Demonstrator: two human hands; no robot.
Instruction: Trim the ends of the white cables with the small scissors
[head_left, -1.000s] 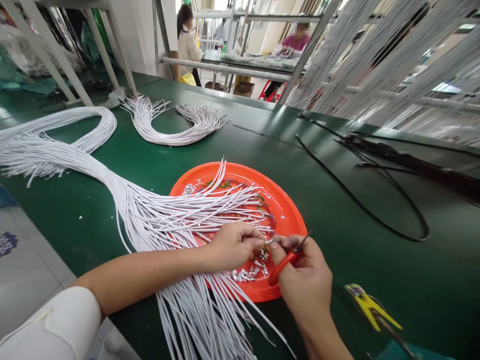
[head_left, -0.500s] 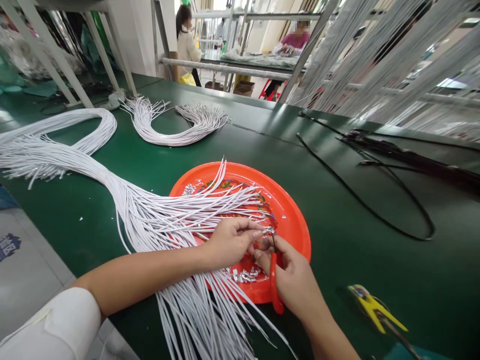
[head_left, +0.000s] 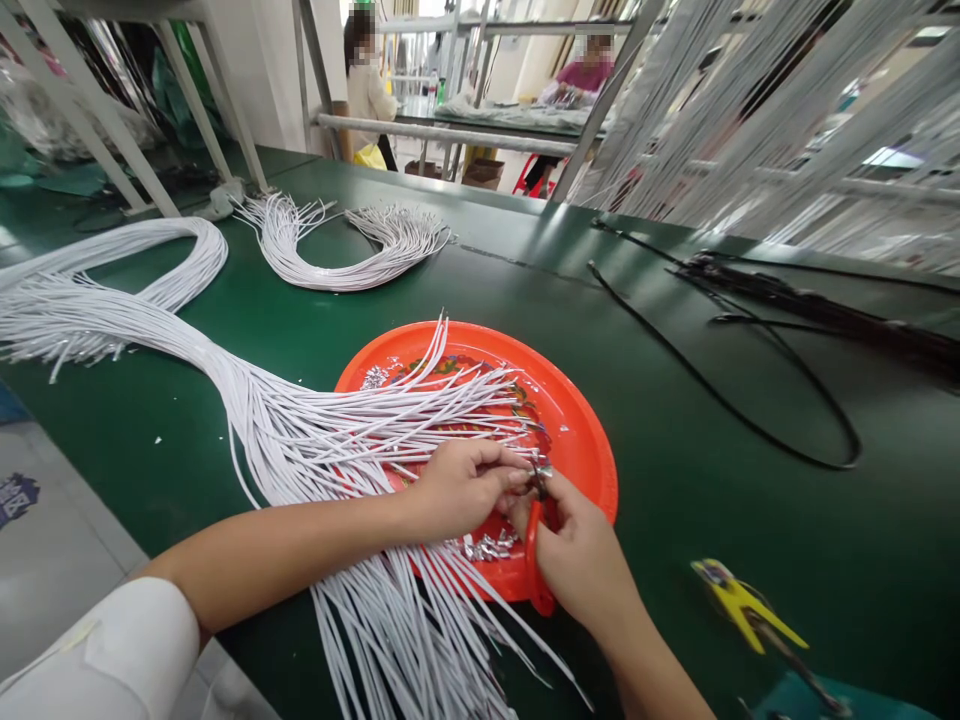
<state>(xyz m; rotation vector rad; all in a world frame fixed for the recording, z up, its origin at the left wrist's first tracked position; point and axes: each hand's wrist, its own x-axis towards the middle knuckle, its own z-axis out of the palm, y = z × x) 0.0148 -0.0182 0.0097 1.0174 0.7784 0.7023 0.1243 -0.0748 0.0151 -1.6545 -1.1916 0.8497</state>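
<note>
Over a red round tray (head_left: 581, 430), my left hand (head_left: 469, 490) pinches the end of a white cable, with a bit of silvery foil showing at its tip. In my right hand (head_left: 581, 550) is a pair of red-handled scissors (head_left: 535, 560), their dark blades up against that tip. My fingers partly cover the blades and the cable end. A large bundle of white cables (head_left: 292, 425) fans across the tray, some ends lying above my left hand and others hanging below my forearm. Silvery foil scraps (head_left: 487, 546) lie in the tray beneath my hands.
Two more white cable bundles (head_left: 341, 275) lie at the back left of the green table (head_left: 517, 290). Black cables (head_left: 795, 290) are at the right, and a yellow-handled tool (head_left: 750, 605) at the front right. Behind are a metal rack with hanging white strands (head_left: 697, 120) and two people.
The scissors have tilted and shifted slightly left, and their blades now cross the foil at the cable tip. My right hand has moved a little toward my left hand.
</note>
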